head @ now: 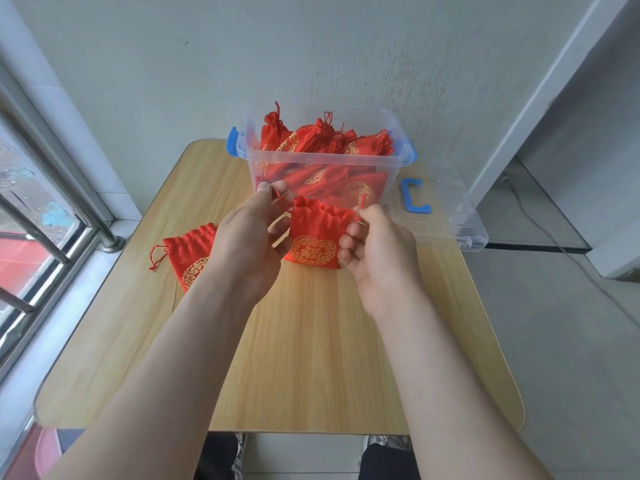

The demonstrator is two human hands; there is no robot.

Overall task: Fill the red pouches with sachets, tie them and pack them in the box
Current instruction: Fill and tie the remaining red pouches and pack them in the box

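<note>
1. Left hand [249, 233] pinches the left cord [278, 198] and right hand [377, 251] pinches the right cord [362, 202]. The pouch [317, 237] is held between them, just in front of the box [322, 155].
2. Risk: an uneven pull leaves the mouth half open and the contents could spill. Can't see what's inside.
3. Risk: the thin cord slips from a pinch and the pouch drops.
4. Wood-grain table [311, 341]. Spare pouch [188, 258] lies left, clear lid [450, 209] right of the box. Window [34, 202] left, plain wall behind.

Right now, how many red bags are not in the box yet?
2. The middle pouch is held by its strings between the left hand and right hand. The side pouch lies on the table, partly behind the left wrist. Arms may hide more.
</note>
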